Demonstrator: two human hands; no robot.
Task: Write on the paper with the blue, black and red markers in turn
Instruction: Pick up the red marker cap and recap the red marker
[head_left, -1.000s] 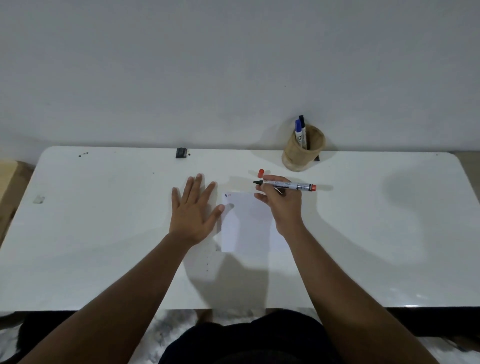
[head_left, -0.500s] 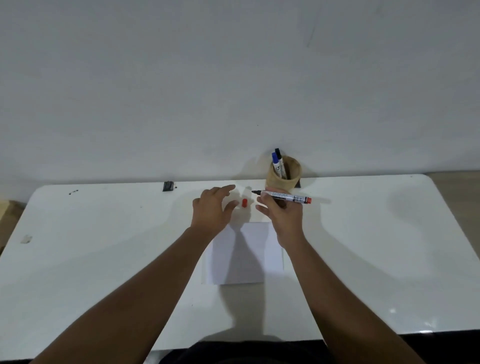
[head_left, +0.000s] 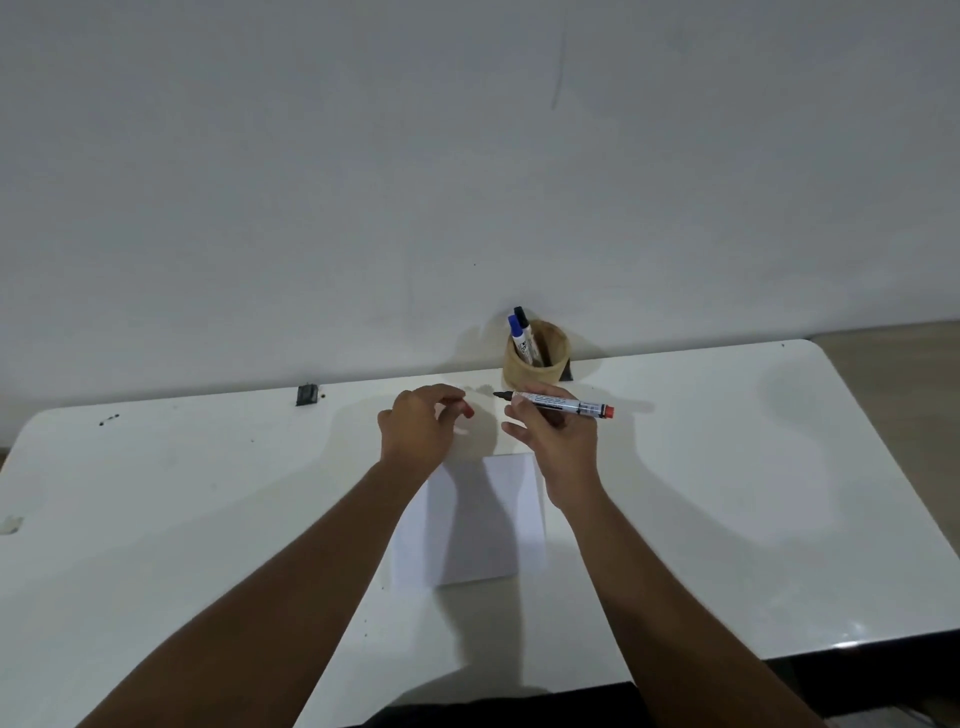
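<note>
My right hand holds the uncapped red marker level above the table, its dark tip pointing left and its red end to the right. My left hand is curled beside it with the red cap pinched at its fingertips, a short gap from the marker's tip. The white paper lies on the table below both hands, partly covered by my forearms. The blue marker and the black marker stand in the tan holder at the table's back edge.
A white table runs to a grey wall. A small dark object sits at the back edge left of my hands. Dark specks mark the far left. The table's right edge curves down near the floor.
My left hand lifted off the paper, reached forward and picked up the red cap. The view tilted up, so the table sits lower. The right hand kept the marker.
</note>
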